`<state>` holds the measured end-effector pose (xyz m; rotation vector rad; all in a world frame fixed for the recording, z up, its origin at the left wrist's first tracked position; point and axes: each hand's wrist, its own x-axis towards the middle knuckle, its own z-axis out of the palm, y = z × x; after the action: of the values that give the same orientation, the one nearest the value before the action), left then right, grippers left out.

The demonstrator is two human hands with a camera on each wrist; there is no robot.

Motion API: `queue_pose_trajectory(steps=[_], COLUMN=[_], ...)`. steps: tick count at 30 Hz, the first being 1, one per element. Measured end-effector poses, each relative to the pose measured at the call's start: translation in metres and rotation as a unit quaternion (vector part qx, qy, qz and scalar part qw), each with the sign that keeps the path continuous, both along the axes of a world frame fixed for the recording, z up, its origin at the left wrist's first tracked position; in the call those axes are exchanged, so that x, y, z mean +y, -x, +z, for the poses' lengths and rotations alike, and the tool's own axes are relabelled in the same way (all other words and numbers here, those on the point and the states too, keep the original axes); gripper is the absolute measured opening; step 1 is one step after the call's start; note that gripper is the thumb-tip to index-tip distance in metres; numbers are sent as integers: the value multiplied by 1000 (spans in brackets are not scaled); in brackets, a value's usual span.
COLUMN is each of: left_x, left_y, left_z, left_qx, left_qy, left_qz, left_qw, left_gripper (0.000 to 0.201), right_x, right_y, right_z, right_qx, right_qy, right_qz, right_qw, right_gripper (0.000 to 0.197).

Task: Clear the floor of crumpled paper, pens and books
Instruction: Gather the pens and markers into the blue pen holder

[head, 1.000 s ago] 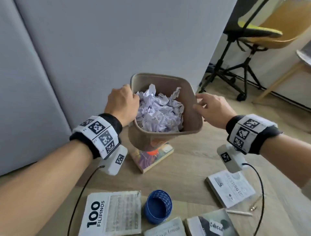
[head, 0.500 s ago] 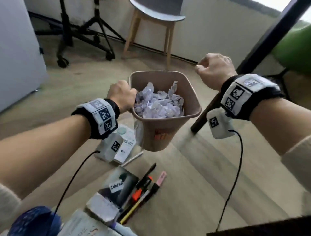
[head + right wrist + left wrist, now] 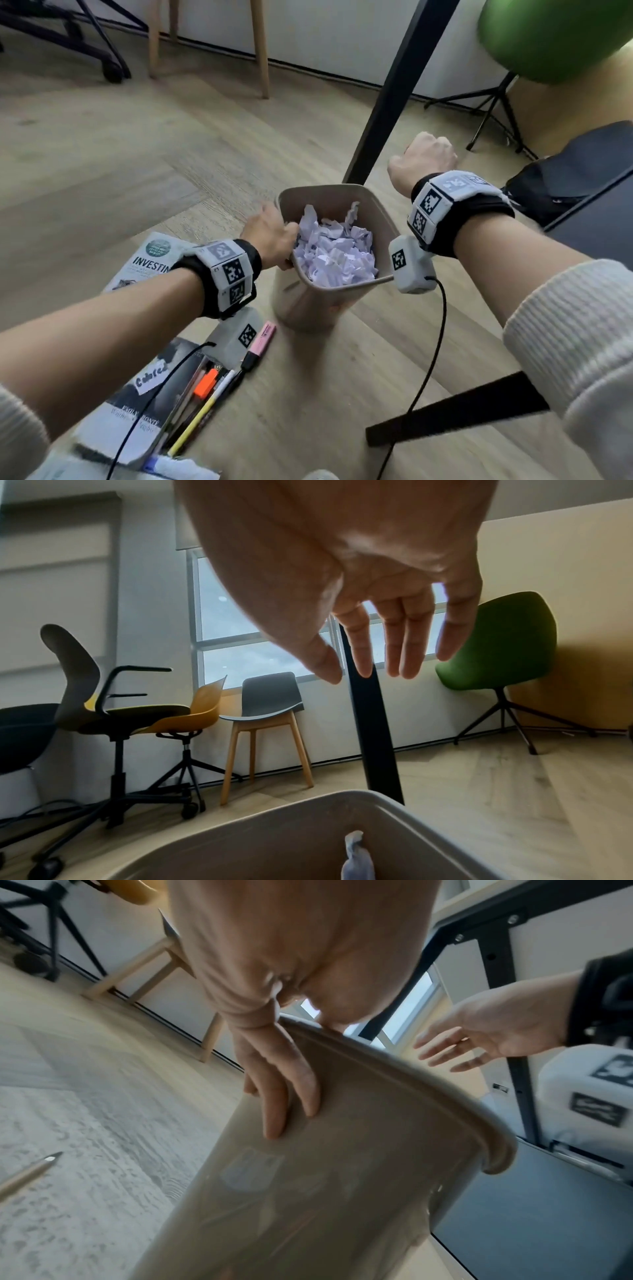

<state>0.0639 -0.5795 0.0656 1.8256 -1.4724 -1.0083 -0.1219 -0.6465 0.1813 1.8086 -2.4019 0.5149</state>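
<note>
A beige bin [image 3: 308,301] filled with crumpled paper [image 3: 334,253] stands tilted low over the wooden floor. My left hand [image 3: 270,236] grips its left rim, and in the left wrist view the fingers [image 3: 284,1096] press on the bin's outer wall [image 3: 342,1191]. My right hand [image 3: 424,161] hovers above and to the right of the bin, holding nothing; its fingers [image 3: 394,642] are straight over the bin rim [image 3: 274,829]. On the floor near me lie an "INVESTING" book [image 3: 150,260], a dark book [image 3: 144,394], several pens [image 3: 209,390] and a pink highlighter [image 3: 262,339].
A black table leg [image 3: 394,92] slants down right behind the bin, and its black foot bar [image 3: 455,407] lies at the near right. Wooden chair legs [image 3: 260,48], an office chair base [image 3: 102,51] and a green chair [image 3: 555,37] stand along the wall. A dark bag [image 3: 565,171] sits at right.
The bin was carried from the grey partition to beside the black table leg and lowered. My right hand let go of its rim and rose to the right.
</note>
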Motion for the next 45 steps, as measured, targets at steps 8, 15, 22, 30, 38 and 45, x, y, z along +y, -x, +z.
queue_pose_trajectory(steps=[8,15,22,30,38,45], left_x=[-6,7,94,182,217,227], left_y=[15,-63,-156,-118,-41,-42], left_z=[-3,8,-17,-111,-160,-167], left_qx=[133,-21,-261,-220,-321,-326], left_qy=[-75,-90,-177,-137,-177,-213], left_qz=[-23,5,38,-3,-63,-54], left_qw=[988,996,948,966,928,919], left_gripper=[50,41,31,14,22,27], right_x=[1,15,62,127,119,134], right_y=[-16,-91,-182,-141,-100,-95], right_z=[-2,-7,-95,-235,-270,-303], right_qx=[-15,14,130,335,199,66], right_qy=[12,48,-109,-343,-356,-265], right_qz=[44,228,555,625,549,494], right_qw=[999,972,815,615,730,825], right_gripper=[31,30,26,32,25,22])
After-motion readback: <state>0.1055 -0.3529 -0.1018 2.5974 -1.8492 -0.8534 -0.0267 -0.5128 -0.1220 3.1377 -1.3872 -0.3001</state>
